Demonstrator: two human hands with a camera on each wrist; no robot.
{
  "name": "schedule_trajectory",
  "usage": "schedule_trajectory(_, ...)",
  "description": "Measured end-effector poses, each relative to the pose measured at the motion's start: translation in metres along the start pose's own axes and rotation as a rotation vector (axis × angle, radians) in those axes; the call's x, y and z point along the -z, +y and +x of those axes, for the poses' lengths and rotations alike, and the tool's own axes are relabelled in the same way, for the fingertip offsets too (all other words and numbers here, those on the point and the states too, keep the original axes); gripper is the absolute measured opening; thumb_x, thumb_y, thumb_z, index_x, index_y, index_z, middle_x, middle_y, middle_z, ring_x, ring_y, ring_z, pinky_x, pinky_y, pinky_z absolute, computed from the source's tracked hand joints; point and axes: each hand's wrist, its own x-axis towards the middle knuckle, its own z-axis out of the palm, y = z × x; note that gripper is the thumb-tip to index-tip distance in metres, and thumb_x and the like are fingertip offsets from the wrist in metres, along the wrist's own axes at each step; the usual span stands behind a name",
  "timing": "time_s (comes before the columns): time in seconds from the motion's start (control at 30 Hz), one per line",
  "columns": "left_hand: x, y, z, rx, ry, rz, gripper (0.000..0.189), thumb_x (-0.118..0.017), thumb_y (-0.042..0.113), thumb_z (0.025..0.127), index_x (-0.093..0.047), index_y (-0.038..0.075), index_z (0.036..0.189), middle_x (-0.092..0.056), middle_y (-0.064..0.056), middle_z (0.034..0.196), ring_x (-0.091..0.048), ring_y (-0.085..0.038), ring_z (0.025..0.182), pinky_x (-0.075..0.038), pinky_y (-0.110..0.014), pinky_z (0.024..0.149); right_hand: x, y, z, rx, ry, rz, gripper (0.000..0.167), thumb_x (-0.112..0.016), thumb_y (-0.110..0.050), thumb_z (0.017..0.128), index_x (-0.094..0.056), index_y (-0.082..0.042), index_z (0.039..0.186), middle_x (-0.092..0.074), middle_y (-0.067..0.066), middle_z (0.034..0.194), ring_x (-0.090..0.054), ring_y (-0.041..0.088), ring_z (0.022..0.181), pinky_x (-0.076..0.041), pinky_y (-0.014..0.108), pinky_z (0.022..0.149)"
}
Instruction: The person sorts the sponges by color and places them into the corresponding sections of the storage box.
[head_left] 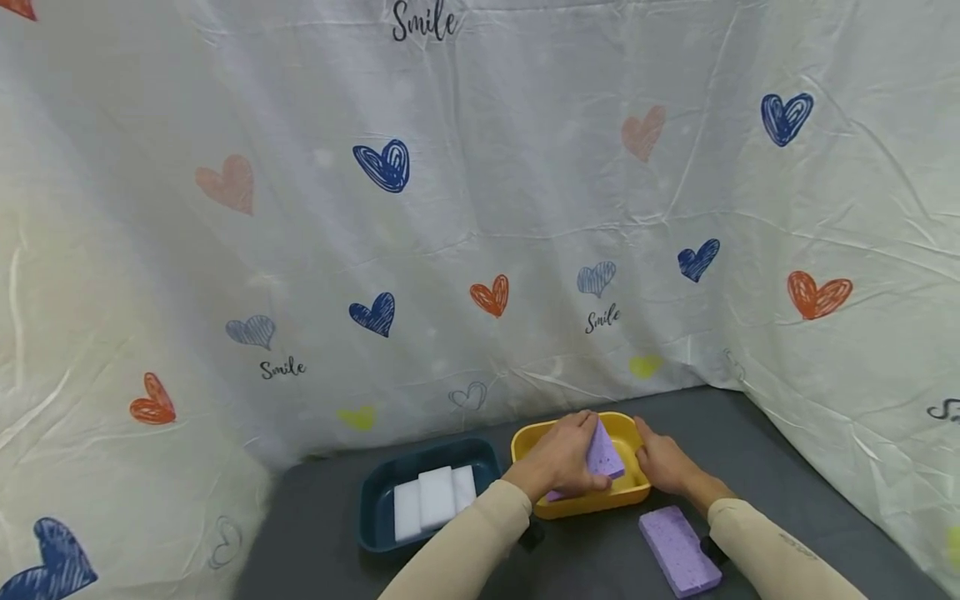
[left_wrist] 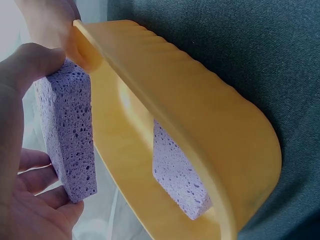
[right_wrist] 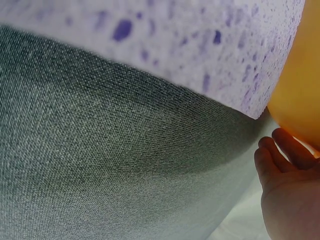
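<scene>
A purple sponge [left_wrist: 72, 125] is gripped between the thumb and fingers of my left hand [head_left: 562, 458]. It is held tilted over a yellow plastic tub [left_wrist: 200, 85]. Inside that tub rests another purple sponge [left_wrist: 180, 172], partly hidden by the near wall. My right hand [head_left: 667, 462] holds the tub's right end at the rim, with several fingers [right_wrist: 275, 155] against the outside wall. A third purple sponge [head_left: 679, 550] lies flat on the dark cloth, below my right wrist; its surface fills the top of the right wrist view.
To the left stands a dark blue tub [head_left: 367, 508] holding several overlapping white sponges [head_left: 437, 498]. A dark grey cloth [head_left: 315, 533] covers the table. A white curtain [head_left: 450, 233] printed with hearts hangs behind and along both sides.
</scene>
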Motion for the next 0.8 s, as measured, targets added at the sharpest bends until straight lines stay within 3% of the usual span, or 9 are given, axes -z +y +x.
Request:
schedule_trajectory(0.13,-0.002,-0.001,0.007,-0.003,-0.028,0.015,0.107,-0.086,0.056,0.089,-0.035,0.012,0.172,-0.042,-0.003,0.175,-0.043,-0.023,0.160,-0.033,-0.039,0.133,-0.020,0.032,0.013,0.012,0.014,-0.017,0.067,-0.049,-0.015,0.107,-0.029,0.009,0.167,-0.069,0.031,0.138,-0.064,0.022,0.091,-0.059,0.048,0.093)
schedule_trajectory(0.27,-0.005,-0.001,0.012,0.000,-0.056,0.033,0.106,-0.086,0.058,0.090,-0.036,0.012,0.171,-0.041,-0.004,0.176,-0.042,-0.022,0.160,-0.032,-0.038,0.133,-0.028,0.047,0.019,0.010,0.013,-0.023,0.069,-0.050,-0.013,0.106,-0.027,0.008,0.168,-0.070,0.029,0.137,-0.066,0.020,0.093,-0.059,0.051,0.094)
schedule_trajectory(0.47,-0.011,0.000,0.021,-0.011,-0.069,0.053,0.103,-0.087,0.059,0.088,-0.042,0.013,0.168,-0.048,-0.002,0.170,-0.050,-0.019,0.153,-0.037,-0.035,0.130,-0.027,0.046,0.019,0.010,0.016,-0.028,0.068,-0.050,-0.013,0.105,-0.029,0.007,0.167,-0.070,0.028,0.139,-0.067,0.021,0.098,-0.059,0.053,0.098)
schedule_trajectory(0.7,-0.017,0.003,0.031,-0.042,-0.068,0.114,0.098,-0.086,0.061,0.087,-0.048,0.009,0.161,-0.057,-0.004,0.159,-0.057,-0.019,0.144,-0.044,-0.032,0.125,-0.024,0.042,0.017,0.014,0.024,-0.035,0.067,-0.050,-0.012,0.106,-0.031,0.008,0.167,-0.071,0.027,0.137,-0.066,0.019,0.094,-0.059,0.047,0.091)
schedule_trajectory(0.8,-0.020,0.002,0.034,-0.034,-0.081,0.125,0.097,-0.085,0.062,0.088,-0.049,0.009,0.160,-0.057,-0.005,0.159,-0.056,-0.020,0.144,-0.044,-0.033,0.125,-0.024,0.043,0.018,0.009,0.013,-0.033,0.068,-0.051,-0.011,0.105,-0.030,0.009,0.166,-0.075,0.022,0.123,-0.065,0.017,0.085,-0.059,0.044,0.085)
